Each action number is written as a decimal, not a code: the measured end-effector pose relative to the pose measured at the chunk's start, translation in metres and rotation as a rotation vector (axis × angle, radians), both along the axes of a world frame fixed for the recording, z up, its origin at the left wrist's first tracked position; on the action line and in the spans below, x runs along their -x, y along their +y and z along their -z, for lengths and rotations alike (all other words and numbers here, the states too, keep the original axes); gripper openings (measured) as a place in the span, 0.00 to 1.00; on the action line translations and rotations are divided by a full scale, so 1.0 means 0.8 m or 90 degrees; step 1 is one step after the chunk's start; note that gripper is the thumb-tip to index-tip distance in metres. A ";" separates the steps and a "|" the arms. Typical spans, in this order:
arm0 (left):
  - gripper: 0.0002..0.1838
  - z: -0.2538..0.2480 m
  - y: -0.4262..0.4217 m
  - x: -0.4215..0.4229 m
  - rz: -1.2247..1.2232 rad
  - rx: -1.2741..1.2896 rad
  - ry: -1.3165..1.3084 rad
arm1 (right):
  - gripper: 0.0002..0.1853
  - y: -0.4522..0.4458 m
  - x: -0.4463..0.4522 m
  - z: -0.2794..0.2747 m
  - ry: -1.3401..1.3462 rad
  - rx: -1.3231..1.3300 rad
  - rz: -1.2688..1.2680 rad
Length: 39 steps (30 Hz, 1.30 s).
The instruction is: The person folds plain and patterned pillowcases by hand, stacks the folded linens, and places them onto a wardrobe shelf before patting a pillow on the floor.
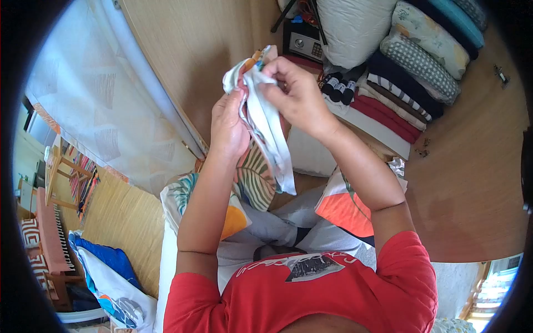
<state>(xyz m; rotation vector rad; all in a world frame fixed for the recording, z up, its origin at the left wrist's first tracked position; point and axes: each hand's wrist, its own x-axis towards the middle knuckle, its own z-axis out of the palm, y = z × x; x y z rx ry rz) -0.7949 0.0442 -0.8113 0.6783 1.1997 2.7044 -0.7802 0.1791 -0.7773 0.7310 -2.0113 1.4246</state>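
My left hand point(229, 125) is closed around a gathered, white-backed cloth point(269, 136) with orange and green print along its edges. On the other side, my right hand point(302, 97) pinches the upper part of the same cloth between thumb and fingers. The cloth is held up in front of me, and a narrow white strip of it hangs down. Below it lies fabric with a large leaf print point(255, 176), partly hidden by my left forearm. Whether the two are one piece, I cannot tell.
Leaf-printed fabric point(344, 202) lies by my right thigh. Ahead on the right, a cupboard holds folded textiles point(422, 66), a white pillow point(355, 30) and a small safe point(302, 43). A sheer curtain point(105, 83) hangs at left. Blue and white fabric point(114, 277) lies lower left.
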 end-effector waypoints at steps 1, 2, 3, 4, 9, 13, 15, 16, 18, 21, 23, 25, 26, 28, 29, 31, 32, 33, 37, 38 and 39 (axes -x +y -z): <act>0.16 -0.004 0.000 -0.002 -0.020 -0.044 -0.008 | 0.08 0.004 0.001 0.003 -0.001 -0.001 -0.003; 0.17 -0.001 -0.002 0.006 -0.022 -0.083 -0.027 | 0.06 0.010 0.001 0.005 -0.126 0.155 -0.109; 0.17 0.001 -0.007 0.012 -0.024 -0.083 -0.027 | 0.05 0.013 -0.003 0.001 -0.253 0.312 -0.214; 0.17 0.002 -0.015 0.017 0.004 -0.080 -0.058 | 0.06 0.015 -0.010 -0.004 -0.312 0.399 -0.274; 0.19 -0.001 -0.015 0.023 0.017 -0.092 -0.082 | 0.07 0.025 -0.011 -0.003 -0.219 0.406 -0.241; 0.19 -0.011 -0.012 0.017 -0.018 -0.078 -0.098 | 0.13 0.031 -0.035 -0.029 -0.055 0.378 -0.133; 0.19 -0.011 -0.004 0.011 -0.002 -0.085 -0.073 | 0.15 0.019 -0.035 -0.027 0.050 0.151 0.011; 0.19 -0.012 0.001 0.006 0.003 -0.083 -0.077 | 0.18 0.006 -0.038 -0.021 0.043 0.079 0.034; 0.19 -0.015 0.009 -0.005 0.009 -0.064 -0.058 | 0.20 -0.004 -0.034 -0.017 0.068 -0.040 0.053; 0.19 -0.028 -0.005 -0.010 0.047 -0.043 -0.016 | 0.19 0.008 -0.041 -0.034 -0.011 -0.095 0.024; 0.18 -0.025 -0.012 -0.011 0.036 -0.015 -0.031 | 0.18 0.012 -0.043 -0.045 -0.061 -0.128 0.020; 0.18 -0.023 -0.012 -0.005 0.049 0.024 0.007 | 0.15 0.014 -0.041 -0.049 0.073 -0.285 0.147; 0.18 -0.024 -0.014 -0.001 0.028 0.054 0.001 | 0.13 0.017 -0.041 -0.051 0.082 -0.295 0.160; 0.19 -0.028 -0.015 0.009 -0.006 0.063 -0.022 | 0.13 0.027 -0.037 -0.058 0.172 -0.311 0.123; 0.19 -0.028 -0.016 0.014 -0.042 0.073 -0.045 | 0.12 0.033 -0.033 -0.062 0.262 -0.325 0.084; 0.17 -0.040 -0.012 0.013 -0.053 0.070 -0.037 | 0.12 0.038 -0.029 -0.076 0.289 -0.333 0.037; 0.16 -0.046 -0.009 0.010 -0.008 0.030 -0.047 | 0.13 0.035 -0.028 -0.078 0.193 -0.309 0.063; 0.16 -0.053 -0.003 0.004 0.039 -0.008 -0.061 | 0.14 0.031 -0.028 -0.077 0.094 -0.281 0.090; 0.17 -0.068 -0.005 0.007 -0.038 0.323 0.210 | 0.27 0.065 -0.035 -0.134 -0.036 -0.407 -0.052; 0.17 -0.072 -0.008 0.013 -0.007 0.307 0.241 | 0.34 0.065 -0.015 -0.119 -0.006 -0.344 -0.057; 0.17 -0.074 -0.014 0.025 0.027 0.287 0.268 | 0.42 0.065 0.003 -0.099 0.021 -0.281 -0.059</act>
